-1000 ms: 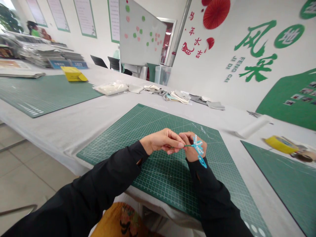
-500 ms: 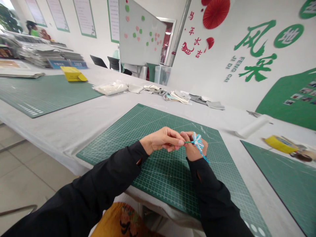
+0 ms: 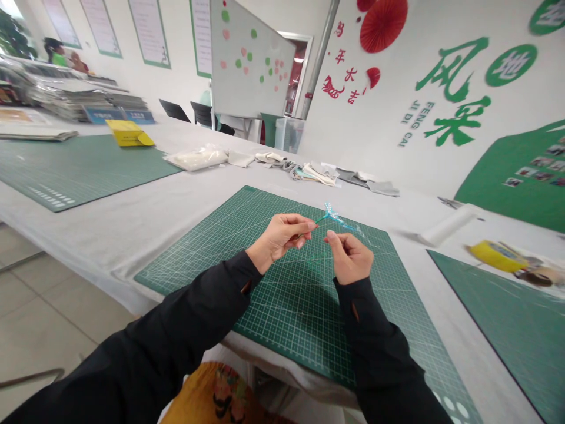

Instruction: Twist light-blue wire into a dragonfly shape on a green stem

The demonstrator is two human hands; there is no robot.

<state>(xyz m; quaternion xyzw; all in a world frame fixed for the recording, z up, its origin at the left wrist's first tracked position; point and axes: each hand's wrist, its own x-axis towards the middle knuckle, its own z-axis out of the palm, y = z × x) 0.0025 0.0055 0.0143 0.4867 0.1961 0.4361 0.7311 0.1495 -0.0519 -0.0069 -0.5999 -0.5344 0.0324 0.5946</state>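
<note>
Your left hand [image 3: 282, 235] has fingers pinching the flower [image 3: 329, 212] by its stem [image 3: 322, 219], above the mat [image 3: 295, 318]. Right hand [image 3: 352, 258] looks closed, can't tell on what, if anything. Single pinch point: a sideways tug could twist or bend the stem.

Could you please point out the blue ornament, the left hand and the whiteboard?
Blue ornament [image 3: 329, 214]: head view, where its blue strands meet.
Left hand [image 3: 282, 235]: head view, back of the hand.
Whiteboard [image 3: 251, 88]: head view, lower middle.
</note>
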